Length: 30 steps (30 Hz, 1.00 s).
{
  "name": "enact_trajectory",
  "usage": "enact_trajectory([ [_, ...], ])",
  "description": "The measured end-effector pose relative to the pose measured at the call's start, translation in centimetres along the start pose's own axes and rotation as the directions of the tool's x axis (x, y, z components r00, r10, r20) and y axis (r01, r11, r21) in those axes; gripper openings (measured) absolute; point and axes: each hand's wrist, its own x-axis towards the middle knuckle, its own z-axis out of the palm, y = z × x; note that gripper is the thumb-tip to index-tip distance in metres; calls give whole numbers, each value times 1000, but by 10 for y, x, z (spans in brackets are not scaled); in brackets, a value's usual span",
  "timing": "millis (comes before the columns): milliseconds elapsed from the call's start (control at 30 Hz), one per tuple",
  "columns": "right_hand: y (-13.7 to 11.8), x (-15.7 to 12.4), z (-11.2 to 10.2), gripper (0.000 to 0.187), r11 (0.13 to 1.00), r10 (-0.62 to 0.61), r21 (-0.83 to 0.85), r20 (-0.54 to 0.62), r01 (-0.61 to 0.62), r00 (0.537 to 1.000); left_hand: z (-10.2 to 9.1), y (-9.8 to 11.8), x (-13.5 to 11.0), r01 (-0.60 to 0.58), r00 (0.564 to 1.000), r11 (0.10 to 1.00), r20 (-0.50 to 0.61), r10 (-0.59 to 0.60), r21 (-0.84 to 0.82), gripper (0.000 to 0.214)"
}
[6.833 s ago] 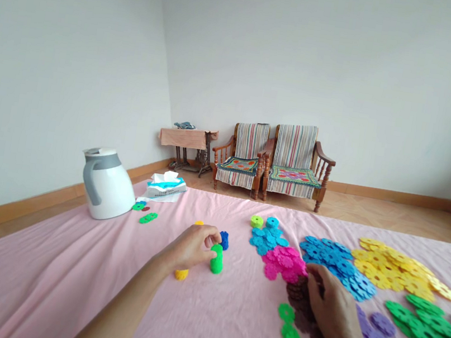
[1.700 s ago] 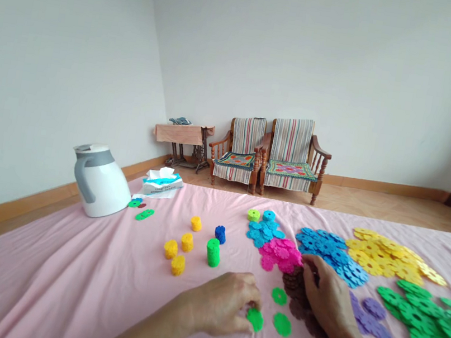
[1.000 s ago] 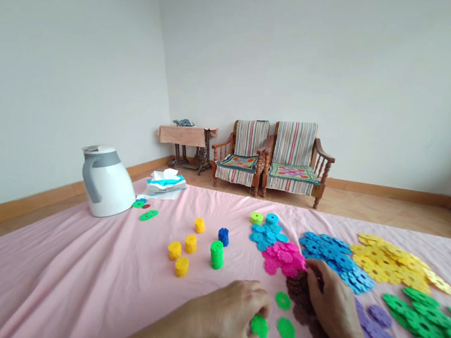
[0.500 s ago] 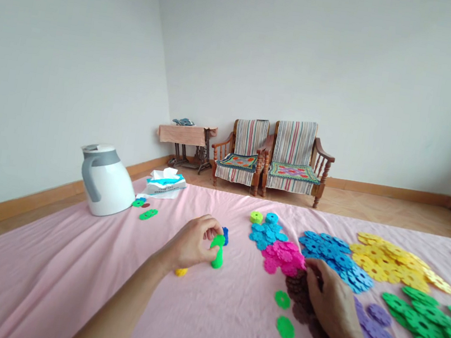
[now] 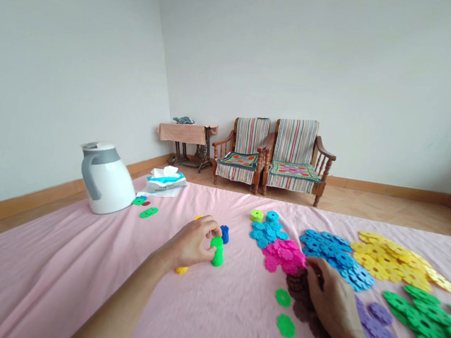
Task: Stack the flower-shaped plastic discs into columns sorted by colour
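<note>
My left hand (image 5: 193, 241) pinches the top of a short green stack of flower-shaped discs (image 5: 218, 252) standing on the pink cloth (image 5: 64, 280). A yellow stack (image 5: 181, 270) peeks out under that hand, and a dark blue stack (image 5: 223, 234) stands just behind. My right hand (image 5: 330, 306) rests with curled fingers on a pile of brown discs (image 5: 299, 284). Two loose green discs (image 5: 284, 311) lie flat between the hands.
Flat piles of discs spread to the right: light blue (image 5: 267, 233), pink (image 5: 283, 257), blue (image 5: 337, 256), yellow (image 5: 400, 260), purple (image 5: 382, 325), green (image 5: 430, 332). A white kettle (image 5: 105, 178) and a tissue pack (image 5: 167, 178) sit far left. Two wooden armchairs (image 5: 273, 156) stand beyond.
My left hand picked a green disc from near the right hand, carried it left and set it on the green stack. The right hand stayed on the brown pile.
</note>
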Motion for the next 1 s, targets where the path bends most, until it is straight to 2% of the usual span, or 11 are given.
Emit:
enact_trajectory([
  [833, 1, -1, 1, 25, 1000, -9, 13, 14, 8, 1000, 1, -5, -1, 5, 1000, 1000, 25, -5, -6, 25],
  [933, 0, -1, 0, 25, 1000, -1, 16, 11, 1, 1000, -3, -5, 0, 10, 1000, 999, -10, -10, -43, 24],
  [1000, -1, -1, 0, 25, 1000, 3, 16, 0, -3, 1000, -3, -5, 2, 44, 995, 994, -81, -52, -98, 22],
])
